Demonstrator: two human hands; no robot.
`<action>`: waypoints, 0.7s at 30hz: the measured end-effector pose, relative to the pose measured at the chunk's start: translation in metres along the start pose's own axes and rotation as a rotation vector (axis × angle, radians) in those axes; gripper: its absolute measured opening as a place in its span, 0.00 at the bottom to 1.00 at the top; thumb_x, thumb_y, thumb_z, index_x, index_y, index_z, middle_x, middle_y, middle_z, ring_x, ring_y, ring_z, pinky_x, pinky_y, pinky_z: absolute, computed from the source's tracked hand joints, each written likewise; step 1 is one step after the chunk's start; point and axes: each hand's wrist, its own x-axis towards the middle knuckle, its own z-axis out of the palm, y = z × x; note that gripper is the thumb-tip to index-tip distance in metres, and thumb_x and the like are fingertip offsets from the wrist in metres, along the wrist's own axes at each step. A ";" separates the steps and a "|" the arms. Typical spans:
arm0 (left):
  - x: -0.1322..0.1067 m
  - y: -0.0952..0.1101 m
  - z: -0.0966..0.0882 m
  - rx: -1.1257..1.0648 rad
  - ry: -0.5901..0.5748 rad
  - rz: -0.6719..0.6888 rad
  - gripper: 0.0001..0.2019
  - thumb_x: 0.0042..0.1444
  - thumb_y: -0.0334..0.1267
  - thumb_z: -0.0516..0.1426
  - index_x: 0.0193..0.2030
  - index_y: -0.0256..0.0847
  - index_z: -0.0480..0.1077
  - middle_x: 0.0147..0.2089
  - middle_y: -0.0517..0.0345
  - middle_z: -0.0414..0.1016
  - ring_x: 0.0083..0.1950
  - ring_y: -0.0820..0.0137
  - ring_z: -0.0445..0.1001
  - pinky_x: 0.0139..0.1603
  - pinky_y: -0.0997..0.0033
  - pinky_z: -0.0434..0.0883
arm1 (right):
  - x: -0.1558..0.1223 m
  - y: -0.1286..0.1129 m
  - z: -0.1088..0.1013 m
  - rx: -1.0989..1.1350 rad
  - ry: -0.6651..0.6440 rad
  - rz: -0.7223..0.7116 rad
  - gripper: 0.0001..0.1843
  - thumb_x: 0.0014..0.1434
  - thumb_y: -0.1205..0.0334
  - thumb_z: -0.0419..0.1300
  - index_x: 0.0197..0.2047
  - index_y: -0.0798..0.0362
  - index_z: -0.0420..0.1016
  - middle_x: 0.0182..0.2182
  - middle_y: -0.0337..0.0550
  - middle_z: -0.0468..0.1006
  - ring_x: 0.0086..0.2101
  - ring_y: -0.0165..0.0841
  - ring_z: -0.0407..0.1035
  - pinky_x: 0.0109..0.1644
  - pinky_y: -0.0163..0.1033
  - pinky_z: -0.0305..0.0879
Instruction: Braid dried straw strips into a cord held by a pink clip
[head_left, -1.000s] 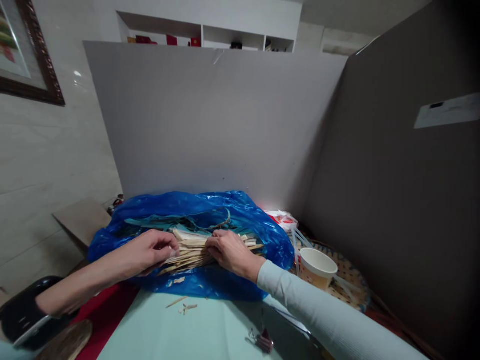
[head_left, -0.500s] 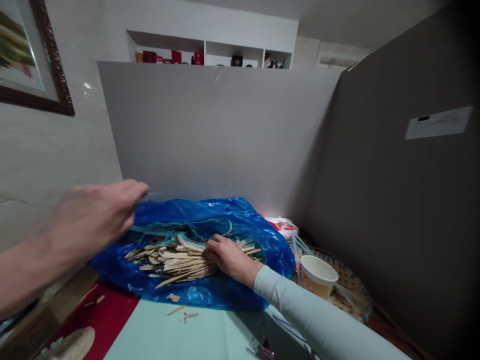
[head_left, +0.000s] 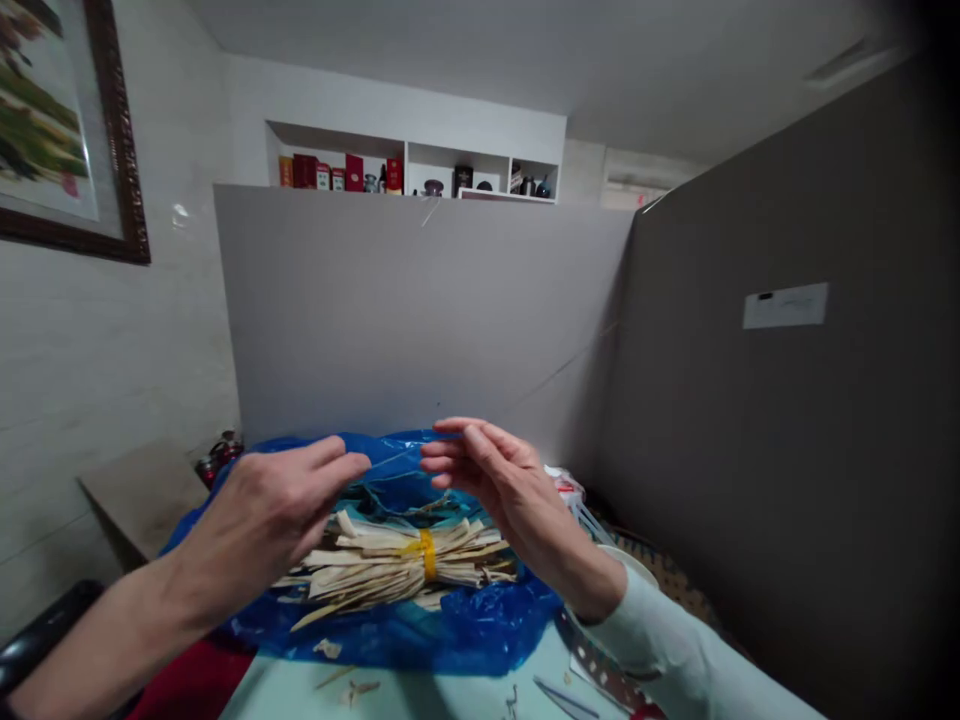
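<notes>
My left hand (head_left: 289, 500) is raised over the left side of a blue plastic bag (head_left: 480, 635), thumb and forefinger pinched on a thin pale strand (head_left: 394, 460). The strand runs toward my right hand (head_left: 510, 490), and a faint line continues up to the right beyond it. My right hand hangs above the bag with its fingers stretched out and slightly apart; whether it touches the strand I cannot tell. Below both hands, a bundle of pale dried strips (head_left: 375, 575) lies in the opened bag. A yellow tie (head_left: 427, 555) circles its middle.
Scraps (head_left: 360, 690) and scissors-like metal blades (head_left: 562, 697) lie on the pale green tabletop (head_left: 442, 700). A white cup (head_left: 634, 565), partly hidden by my right sleeve, stands at right. Grey panels (head_left: 420, 300) close off the back and right. A brown board (head_left: 146, 490) leans at left.
My right hand has lifted off the bundle and its fingers have straightened. My left hand has moved right over the bag. The yellow tie now shows, and the view has tilted up.
</notes>
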 end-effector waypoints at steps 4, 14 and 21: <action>0.000 0.023 0.004 -0.127 -0.072 0.044 0.10 0.60 0.38 0.52 0.34 0.46 0.74 0.32 0.57 0.74 0.31 0.69 0.71 0.34 0.73 0.66 | -0.010 -0.021 -0.003 -0.080 0.168 -0.012 0.17 0.60 0.49 0.59 0.34 0.56 0.75 0.30 0.46 0.79 0.30 0.30 0.73 0.36 0.36 0.69; -0.011 0.023 -0.015 -0.986 -0.027 -0.562 0.17 0.49 0.54 0.61 0.30 0.41 0.76 0.18 0.71 0.44 0.19 0.80 0.41 0.17 0.81 0.42 | -0.037 -0.054 -0.052 -0.143 0.486 -0.076 0.17 0.49 0.50 0.66 0.24 0.55 0.69 0.30 0.40 0.71 0.30 0.27 0.65 0.34 0.32 0.62; -0.016 0.086 -0.031 -1.394 0.424 -0.643 0.14 0.53 0.30 0.53 0.19 0.42 0.73 0.35 0.56 0.77 0.45 0.67 0.74 0.43 0.72 0.76 | -0.088 -0.053 -0.008 -0.158 0.274 0.072 0.16 0.52 0.52 0.65 0.25 0.56 0.72 0.29 0.45 0.76 0.30 0.31 0.70 0.39 0.37 0.66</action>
